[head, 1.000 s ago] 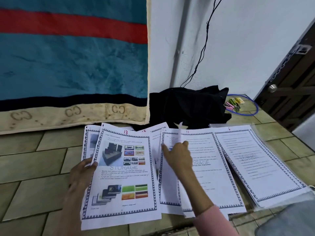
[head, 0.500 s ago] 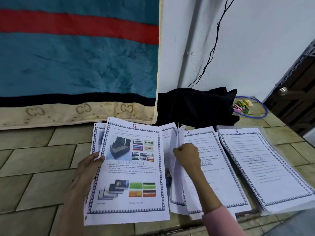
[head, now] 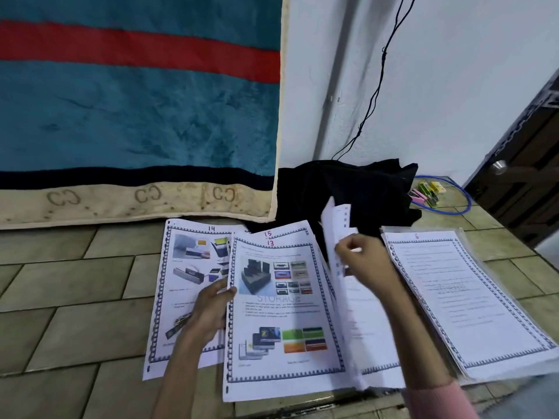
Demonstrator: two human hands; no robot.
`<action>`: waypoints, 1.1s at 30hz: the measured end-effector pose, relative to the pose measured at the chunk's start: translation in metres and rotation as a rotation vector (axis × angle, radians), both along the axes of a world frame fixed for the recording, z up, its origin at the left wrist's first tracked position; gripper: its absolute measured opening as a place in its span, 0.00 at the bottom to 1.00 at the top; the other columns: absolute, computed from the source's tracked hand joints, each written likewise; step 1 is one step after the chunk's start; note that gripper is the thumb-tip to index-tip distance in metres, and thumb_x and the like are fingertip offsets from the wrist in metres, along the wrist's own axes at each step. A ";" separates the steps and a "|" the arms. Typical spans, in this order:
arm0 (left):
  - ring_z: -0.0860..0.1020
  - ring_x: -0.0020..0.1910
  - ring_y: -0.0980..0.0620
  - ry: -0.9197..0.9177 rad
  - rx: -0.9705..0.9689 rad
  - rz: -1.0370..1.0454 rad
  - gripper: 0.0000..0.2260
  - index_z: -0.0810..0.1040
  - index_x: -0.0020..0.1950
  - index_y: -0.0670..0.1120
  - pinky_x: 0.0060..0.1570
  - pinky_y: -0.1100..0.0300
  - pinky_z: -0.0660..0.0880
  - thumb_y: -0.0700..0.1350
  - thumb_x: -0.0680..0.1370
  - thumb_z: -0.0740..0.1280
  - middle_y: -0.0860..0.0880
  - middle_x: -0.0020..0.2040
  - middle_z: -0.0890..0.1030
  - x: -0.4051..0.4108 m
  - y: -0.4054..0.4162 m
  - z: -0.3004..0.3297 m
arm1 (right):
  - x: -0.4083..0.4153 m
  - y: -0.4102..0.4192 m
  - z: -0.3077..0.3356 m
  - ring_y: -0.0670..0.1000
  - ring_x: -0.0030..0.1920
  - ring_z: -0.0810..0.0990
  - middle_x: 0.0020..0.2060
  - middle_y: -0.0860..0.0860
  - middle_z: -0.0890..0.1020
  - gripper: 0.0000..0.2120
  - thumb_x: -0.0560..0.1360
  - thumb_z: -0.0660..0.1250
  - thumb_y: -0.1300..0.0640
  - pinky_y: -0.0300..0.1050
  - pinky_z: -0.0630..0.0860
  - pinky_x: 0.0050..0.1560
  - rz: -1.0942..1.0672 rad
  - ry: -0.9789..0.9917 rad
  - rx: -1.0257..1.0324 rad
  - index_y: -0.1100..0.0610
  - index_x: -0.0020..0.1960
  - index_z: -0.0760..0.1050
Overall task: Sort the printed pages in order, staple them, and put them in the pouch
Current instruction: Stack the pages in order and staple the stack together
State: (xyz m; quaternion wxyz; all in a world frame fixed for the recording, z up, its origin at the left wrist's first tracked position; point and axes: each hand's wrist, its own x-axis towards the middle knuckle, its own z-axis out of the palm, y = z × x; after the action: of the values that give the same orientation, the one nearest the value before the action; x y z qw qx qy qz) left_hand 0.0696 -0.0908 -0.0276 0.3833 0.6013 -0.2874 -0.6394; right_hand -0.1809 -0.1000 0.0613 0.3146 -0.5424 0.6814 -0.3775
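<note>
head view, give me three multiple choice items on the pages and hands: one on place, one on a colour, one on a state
1. Where does page 14 lie relative to page 13?
A. to its left
B. to its right
C. on top of it

2. What colour is the handwritten number on page 6?
A. black
B. red
C. green

3. What is the right hand doing?
A. resting flat on the floor
B. holding a stapler
C. pinching a lifted sheet

Answers:
1. A, page 14 sits at the left end of the spread, partly under the left hand.
2. B, the 6 at the top edge is written in red ink.
3. C, its fingers close on a sheet raised on edge above the other pages.
</note>
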 end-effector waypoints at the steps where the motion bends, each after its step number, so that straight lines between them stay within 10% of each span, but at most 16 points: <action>1: 0.79 0.49 0.40 0.010 0.018 -0.005 0.10 0.73 0.60 0.43 0.45 0.53 0.75 0.37 0.80 0.58 0.38 0.53 0.80 -0.004 0.001 -0.003 | 0.014 0.000 -0.009 0.44 0.24 0.77 0.27 0.48 0.78 0.12 0.73 0.65 0.62 0.43 0.77 0.31 0.037 0.037 0.009 0.54 0.31 0.74; 5: 0.79 0.45 0.43 0.014 0.071 -0.010 0.10 0.74 0.58 0.41 0.42 0.55 0.76 0.38 0.81 0.57 0.41 0.47 0.81 -0.010 0.005 -0.009 | 0.065 0.007 -0.050 0.45 0.35 0.78 0.42 0.49 0.80 0.05 0.78 0.62 0.58 0.33 0.74 0.37 0.275 0.065 0.067 0.56 0.47 0.76; 9: 0.79 0.52 0.42 0.004 0.073 0.031 0.09 0.76 0.57 0.42 0.52 0.50 0.76 0.44 0.79 0.62 0.39 0.55 0.80 -0.013 0.005 -0.011 | 0.082 0.020 -0.082 0.51 0.59 0.76 0.62 0.53 0.76 0.20 0.80 0.56 0.51 0.38 0.68 0.56 0.398 0.115 0.145 0.55 0.71 0.63; 17: 0.77 0.52 0.56 -0.546 -0.291 -0.142 0.18 0.77 0.56 0.46 0.53 0.63 0.73 0.43 0.68 0.75 0.54 0.53 0.81 -0.053 0.010 0.001 | 0.062 0.014 -0.086 0.51 0.46 0.81 0.47 0.49 0.81 0.13 0.80 0.57 0.56 0.48 0.79 0.51 0.250 -0.192 0.253 0.53 0.64 0.69; 23: 0.76 0.61 0.51 -0.236 -0.186 -0.182 0.28 0.72 0.66 0.48 0.65 0.51 0.71 0.46 0.67 0.76 0.51 0.62 0.78 -0.029 -0.001 0.010 | -0.029 -0.001 -0.070 0.56 0.58 0.75 0.59 0.55 0.76 0.25 0.72 0.71 0.50 0.53 0.74 0.58 -0.131 0.191 -0.015 0.58 0.66 0.71; 28: 0.79 0.54 0.57 0.009 -0.270 -0.232 0.17 0.76 0.61 0.51 0.60 0.57 0.74 0.38 0.74 0.69 0.55 0.55 0.81 -0.038 -0.003 0.022 | -0.065 0.004 -0.059 0.52 0.54 0.81 0.57 0.49 0.80 0.36 0.63 0.76 0.43 0.50 0.77 0.52 0.081 -0.386 0.217 0.55 0.66 0.72; 33: 0.79 0.50 0.56 0.072 -0.255 -0.283 0.15 0.74 0.61 0.50 0.51 0.65 0.76 0.36 0.77 0.62 0.52 0.55 0.80 -0.070 -0.002 0.026 | -0.081 0.013 -0.063 0.59 0.49 0.84 0.50 0.56 0.85 0.42 0.45 0.83 0.43 0.57 0.80 0.49 0.084 -0.468 0.268 0.58 0.55 0.79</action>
State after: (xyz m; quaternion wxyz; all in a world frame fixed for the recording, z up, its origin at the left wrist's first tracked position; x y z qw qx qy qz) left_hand 0.0000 -0.0927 -0.0016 0.3727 0.4782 -0.4337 -0.6666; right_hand -0.2615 -0.0874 -0.0014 0.5478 -0.4217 0.6109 -0.3858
